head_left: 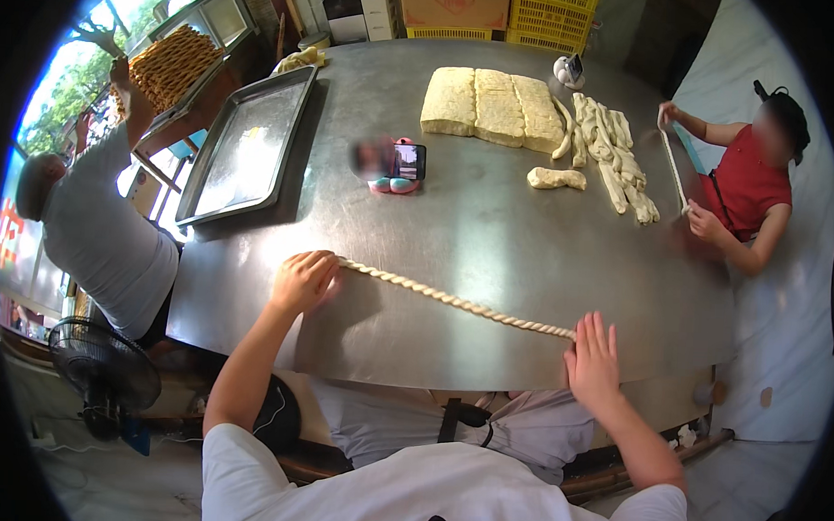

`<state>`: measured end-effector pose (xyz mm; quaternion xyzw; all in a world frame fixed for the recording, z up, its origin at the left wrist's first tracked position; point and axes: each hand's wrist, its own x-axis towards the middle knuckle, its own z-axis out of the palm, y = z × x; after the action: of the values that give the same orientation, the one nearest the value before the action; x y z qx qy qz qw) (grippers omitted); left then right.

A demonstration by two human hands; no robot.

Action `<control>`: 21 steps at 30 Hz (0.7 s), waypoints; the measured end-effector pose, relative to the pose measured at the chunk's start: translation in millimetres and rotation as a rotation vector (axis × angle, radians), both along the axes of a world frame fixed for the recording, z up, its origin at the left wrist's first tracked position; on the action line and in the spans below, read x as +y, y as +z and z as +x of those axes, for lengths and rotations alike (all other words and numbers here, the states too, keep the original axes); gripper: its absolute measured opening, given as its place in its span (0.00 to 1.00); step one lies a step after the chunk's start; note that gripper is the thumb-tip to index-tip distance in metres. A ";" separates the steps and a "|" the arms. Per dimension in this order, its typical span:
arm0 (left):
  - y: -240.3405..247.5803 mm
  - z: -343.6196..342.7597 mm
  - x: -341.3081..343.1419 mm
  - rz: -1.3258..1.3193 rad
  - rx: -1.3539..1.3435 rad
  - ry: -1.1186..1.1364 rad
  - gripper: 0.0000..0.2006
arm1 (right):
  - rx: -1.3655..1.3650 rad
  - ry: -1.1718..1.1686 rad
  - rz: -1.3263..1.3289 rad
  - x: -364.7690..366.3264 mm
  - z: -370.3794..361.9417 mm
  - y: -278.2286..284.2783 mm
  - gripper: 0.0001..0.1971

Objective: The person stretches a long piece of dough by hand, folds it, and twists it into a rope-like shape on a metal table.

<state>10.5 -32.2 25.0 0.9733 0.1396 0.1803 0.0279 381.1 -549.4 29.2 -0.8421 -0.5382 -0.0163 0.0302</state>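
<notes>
A long rope of twisted pale dough [461,303] stretches across the steel table [519,241] in front of me, slanting down from left to right. At its left end my left hand [307,281] is closed, with the fingers curled over the tip. My right hand [594,360] lies at the other end, its fingers stretched out together and its side touching the rope's tip. Whether the thumb presses on the dough there is hard to tell.
Beyond the rope stands a phone [408,162] on a pink-and-blue holder. Farther back lie a large scored dough slab [491,107], cut dough strips [614,153] and a small dough piece [556,179]. A metal tray [283,150] sits left. Co-workers stand at both sides; the right one holds a dough strand [673,164].
</notes>
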 end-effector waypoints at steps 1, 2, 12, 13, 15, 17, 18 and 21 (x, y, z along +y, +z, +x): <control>0.8 8.3 -4.2 -0.051 -0.011 0.146 0.16 | -0.041 -0.083 0.028 29.2 26.0 -2.8 0.33; 0.3 28.0 -6.6 -0.106 -0.025 0.281 0.17 | -0.088 -0.178 0.050 55.0 60.3 -10.3 0.34; -4.6 -33.0 -130.2 -0.075 -0.018 0.410 0.12 | 0.457 0.275 0.287 93.0 67.1 15.3 0.12; 18.8 5.3 -105.6 -0.187 -0.029 0.485 0.07 | 0.699 0.180 0.224 114.7 77.9 37.7 0.11; 7.8 13.9 -43.3 -0.005 -0.272 0.392 0.08 | 0.733 0.147 0.187 132.8 77.2 48.5 0.13; -6.8 8.4 -42.4 0.165 -0.262 0.261 0.06 | 0.603 0.170 0.050 112.0 63.9 68.6 0.14; -9.9 -2.2 -52.0 0.112 -0.251 0.215 0.07 | 0.586 0.241 -0.078 88.2 52.3 66.8 0.18; 6.0 10.1 -74.2 -0.145 -0.093 0.333 0.18 | 0.312 0.529 -0.141 73.8 44.7 66.2 0.15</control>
<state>20.6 -106.4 31.0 0.9229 0.3097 0.2167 0.0740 425.8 -475.5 95.4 -0.6651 -0.7274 0.1590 0.0573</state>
